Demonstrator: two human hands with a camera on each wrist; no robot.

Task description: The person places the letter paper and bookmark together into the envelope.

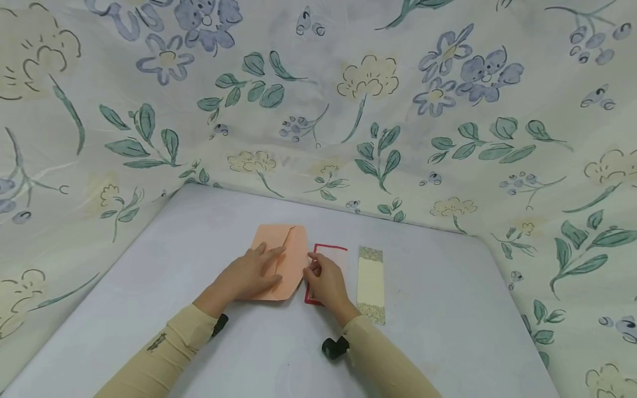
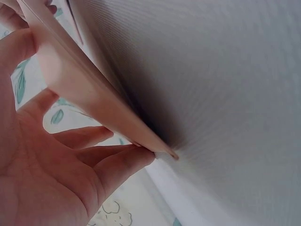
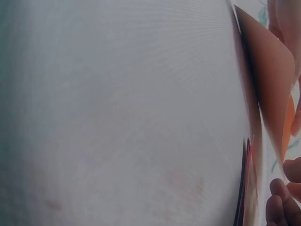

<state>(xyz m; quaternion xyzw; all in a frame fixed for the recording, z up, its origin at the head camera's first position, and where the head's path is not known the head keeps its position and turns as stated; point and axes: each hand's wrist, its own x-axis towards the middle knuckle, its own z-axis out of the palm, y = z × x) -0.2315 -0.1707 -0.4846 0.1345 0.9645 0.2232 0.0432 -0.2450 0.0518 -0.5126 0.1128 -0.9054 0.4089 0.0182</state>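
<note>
A peach-orange paper envelope point(image 1: 294, 240) lies on a white table point(image 1: 438, 309), a slanting fold line running across its face. A person's left hand point(image 1: 251, 272) rests on it with fingers spread, while the right hand point(image 1: 329, 282), fingers curled, pinches its right edge. Partly beneath the right hand is a pale rectangular card with a red border point(image 1: 335, 255). Just right of that lies a cream rectangular strip with glittery gold ends point(image 1: 371, 276). Beige sleeves point(image 1: 164, 351) cover both forearms, with black devices point(image 1: 334, 348) at the wrists. White cloth printed with blue, yellow and green flowers point(image 1: 308, 99) surrounds the table.
</note>
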